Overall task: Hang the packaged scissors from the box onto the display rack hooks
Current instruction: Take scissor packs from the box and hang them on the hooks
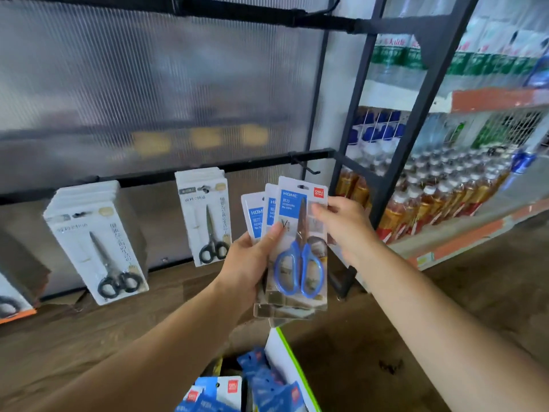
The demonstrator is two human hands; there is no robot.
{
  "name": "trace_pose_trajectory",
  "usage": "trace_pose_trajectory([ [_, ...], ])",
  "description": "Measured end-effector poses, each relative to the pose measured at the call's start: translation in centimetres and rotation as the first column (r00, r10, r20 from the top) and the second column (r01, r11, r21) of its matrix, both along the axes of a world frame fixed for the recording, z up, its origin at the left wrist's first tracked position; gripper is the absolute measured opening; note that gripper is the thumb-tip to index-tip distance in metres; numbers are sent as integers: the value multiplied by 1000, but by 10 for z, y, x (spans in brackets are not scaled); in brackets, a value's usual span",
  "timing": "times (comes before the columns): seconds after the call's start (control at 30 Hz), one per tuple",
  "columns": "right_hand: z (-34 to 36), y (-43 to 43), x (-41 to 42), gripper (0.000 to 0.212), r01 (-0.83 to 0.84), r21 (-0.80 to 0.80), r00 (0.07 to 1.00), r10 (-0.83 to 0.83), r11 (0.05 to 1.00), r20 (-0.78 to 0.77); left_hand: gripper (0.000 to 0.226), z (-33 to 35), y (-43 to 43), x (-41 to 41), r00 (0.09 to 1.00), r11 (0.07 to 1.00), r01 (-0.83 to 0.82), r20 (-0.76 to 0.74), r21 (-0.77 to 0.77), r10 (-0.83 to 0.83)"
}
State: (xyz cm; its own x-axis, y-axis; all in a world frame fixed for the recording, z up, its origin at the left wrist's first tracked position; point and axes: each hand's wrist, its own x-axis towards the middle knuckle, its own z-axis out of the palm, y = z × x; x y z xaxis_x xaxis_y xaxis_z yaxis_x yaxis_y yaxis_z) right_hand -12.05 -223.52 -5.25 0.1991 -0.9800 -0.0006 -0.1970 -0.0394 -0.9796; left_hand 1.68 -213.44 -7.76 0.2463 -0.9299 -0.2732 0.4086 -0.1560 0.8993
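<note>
Left hand (252,263) grips the fanned packs (253,217) upright; right hand (347,230) looks pinched on the front pack (289,203), empty hook (306,168) just above it.

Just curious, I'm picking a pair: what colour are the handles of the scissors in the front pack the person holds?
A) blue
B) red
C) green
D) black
A: the front pack gripped by the left hand shows blue handles; the black-handled scissors hang on the rack.

Cloudy ribbed plastic panel (148,84) across the back, brown wood-look floor (386,337) below, and off to the right orange-edged shelves (463,242) packed with rows of bottles (427,203), some amber, some clear.
</note>
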Motion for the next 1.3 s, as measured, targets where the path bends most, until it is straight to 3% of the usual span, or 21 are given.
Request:
trace_pose_trajectory([
  [0.2, 9, -47, -18, 11, 70, 130, 995, -79, 989, 61, 26, 10, -30, -19, 983, 991, -135, 129, 24, 131],
  [0.4, 3, -86, -17, 19, 124, 24, 992, -124, 992, 9, 18, 8, -62, -29, 928, 952, -288, 277, 105, 250],
  [0.6, -9, -107, -14, 15, 153, -30, 985, -155, 988, -69, 27, 5, -67, -15, 850, 926, -368, 436, 87, 297],
  [0.9, -10, -110, 5, 9, 194, -74, 957, -206, 978, -206, 22, 5, -50, 10, 899, 951, -281, 381, 126, 216],
  [1.07, 2, -115, 16, 18, 240, -84, 913, -254, 967, -319, 19, 14, -43, 19, 922, 953, -252, 340, 166, 184],
  [1.3, -35, -163, 33, 17, 114, -275, 907, -213, 955, -364, 13, -14, -86, 1, 920, 965, -247, 333, 86, 206],
])
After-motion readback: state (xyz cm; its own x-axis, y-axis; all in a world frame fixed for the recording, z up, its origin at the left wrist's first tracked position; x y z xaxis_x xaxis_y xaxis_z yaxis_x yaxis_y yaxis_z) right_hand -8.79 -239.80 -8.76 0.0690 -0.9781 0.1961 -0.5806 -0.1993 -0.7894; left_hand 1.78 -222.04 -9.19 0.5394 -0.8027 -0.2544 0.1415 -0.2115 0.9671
